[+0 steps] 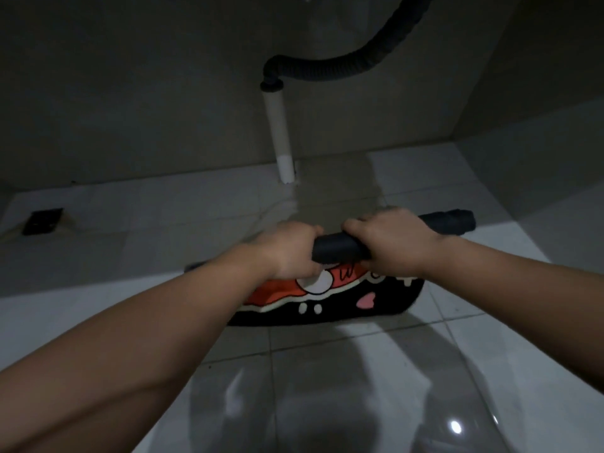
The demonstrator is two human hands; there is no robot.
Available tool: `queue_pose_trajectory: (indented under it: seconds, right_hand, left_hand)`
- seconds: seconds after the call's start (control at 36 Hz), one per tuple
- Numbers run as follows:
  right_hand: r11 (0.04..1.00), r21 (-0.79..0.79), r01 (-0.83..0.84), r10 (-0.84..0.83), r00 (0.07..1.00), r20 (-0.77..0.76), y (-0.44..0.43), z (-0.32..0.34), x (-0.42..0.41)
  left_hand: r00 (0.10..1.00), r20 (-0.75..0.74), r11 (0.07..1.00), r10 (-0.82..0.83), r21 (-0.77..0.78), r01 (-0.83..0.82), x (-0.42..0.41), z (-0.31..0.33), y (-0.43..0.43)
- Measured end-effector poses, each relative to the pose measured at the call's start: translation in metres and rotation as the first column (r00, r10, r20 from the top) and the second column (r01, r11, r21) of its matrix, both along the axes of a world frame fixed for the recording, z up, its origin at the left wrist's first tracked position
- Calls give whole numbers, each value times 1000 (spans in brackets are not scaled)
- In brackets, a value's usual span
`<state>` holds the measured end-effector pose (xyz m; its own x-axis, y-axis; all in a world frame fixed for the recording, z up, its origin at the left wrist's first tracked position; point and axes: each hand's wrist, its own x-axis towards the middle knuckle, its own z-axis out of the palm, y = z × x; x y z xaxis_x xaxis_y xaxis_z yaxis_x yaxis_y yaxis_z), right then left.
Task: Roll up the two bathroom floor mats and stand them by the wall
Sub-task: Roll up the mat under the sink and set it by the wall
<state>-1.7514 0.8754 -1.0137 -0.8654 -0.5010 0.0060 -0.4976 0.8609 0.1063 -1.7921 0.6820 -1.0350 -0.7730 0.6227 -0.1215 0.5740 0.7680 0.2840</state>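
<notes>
A black floor mat with an orange, white and pink cartoon print lies on the pale floor tiles, partly rolled into a dark tube along its far edge. The tube runs out to the right past my hands. My left hand grips the roll at its middle left. My right hand grips it just to the right. The unrolled near part of the mat lies flat toward me. Only one mat is in view.
The wall stands just behind the mat. A white drain pipe rises from the floor against it, joined to a black corrugated hose. A dark floor drain sits at the far left. A side wall closes the right.
</notes>
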Motion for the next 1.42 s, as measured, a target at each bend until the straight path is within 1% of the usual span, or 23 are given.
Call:
queue_pose_trajectory:
  seconds: [0.03,0.06,0.11,0.14,0.19,0.22,0.28,0.36,0.44,0.53,0.61,0.69,0.78,0.86,0.94,1.0,1.08,1.17,1.22,1.25,1.31,1.36,1.42]
  right_hand:
    - [998,-9,69,-67,984,163,-1,5,-3]
    - [989,-15,147,-133,930,343,-2,10,-7]
    - [962,-58,268,-179,773,608,-1,15,-12]
    - [948,-81,306,-174,718,674,1,14,-13]
    - [929,-112,351,-168,673,721,3,12,-12]
    - [924,-124,361,-170,682,711,4,11,-11]
    - [934,-132,331,-188,772,607,3,5,-8]
    - [993,3,115,-113,972,207,6,-3,-2]
    - [996,82,-45,49,998,-45,6,-10,3]
    - [992,80,-94,104,985,-140,3,-11,6]
    - [994,84,-76,87,986,-142,2,-9,6]
    - [996,71,-52,59,994,-97,5,-11,4]
    - [996,34,87,-91,986,138,8,-13,-1]
    - [965,29,261,-247,868,431,10,-7,-7]
    - [940,-23,341,-269,777,569,13,-1,-11]
    - [929,-89,358,-235,760,606,12,1,-12]
    - [933,-141,330,-224,843,489,9,-4,-6]
    - [983,-79,168,-153,974,164,8,-12,2]
    - [998,-31,60,-60,998,-14,10,-14,4]
    - [1000,-15,22,-23,997,-73,10,-15,5]
    - [1000,12,-28,29,989,-146,10,-16,6]
    - [999,29,-37,41,988,-150,10,-18,5]
    - [1000,-14,-2,2,1000,-23,10,-17,2]
  left_hand:
    - [991,-128,999,-42,-22,40,2,-2,0]
    - [966,-239,995,-98,-37,92,4,-4,0]
    - [891,-408,980,-201,-78,186,8,-4,1]
    - [856,-465,974,-226,-92,206,10,-2,3]
    - [821,-525,973,-225,-85,212,12,1,7]
    - [827,-519,976,-214,-77,204,12,2,9]
    - [891,-425,987,-157,-54,149,11,2,11]
    - [984,-177,997,-29,-82,15,3,2,8]
    - [1000,28,991,11,-134,-7,-4,0,1]
    - [988,155,994,-7,-109,24,-6,-5,-2]
    - [987,164,999,3,-48,5,-6,-7,-1]
    - [999,29,999,-33,-27,33,-3,-9,4]
    - [990,-122,996,-66,-62,59,2,-12,2]
    - [934,-325,988,-148,-89,126,3,-13,-1]
    - [874,-450,983,-181,-67,169,5,-11,2]
    - [865,-471,984,-176,-73,161,6,-9,3]
    - [907,-394,989,-150,-60,138,4,-8,2]
    - [990,-131,999,-51,-9,51,-1,-7,3]
    - [999,54,1000,0,19,-1,-5,-6,3]
    - [995,100,1000,10,19,-12,-6,-7,2]
    - [993,116,1000,14,14,-16,-6,-8,2]
    - [1000,17,1000,14,-21,-13,-5,-12,1]
    - [991,-129,999,-16,-53,9,-3,-15,-1]
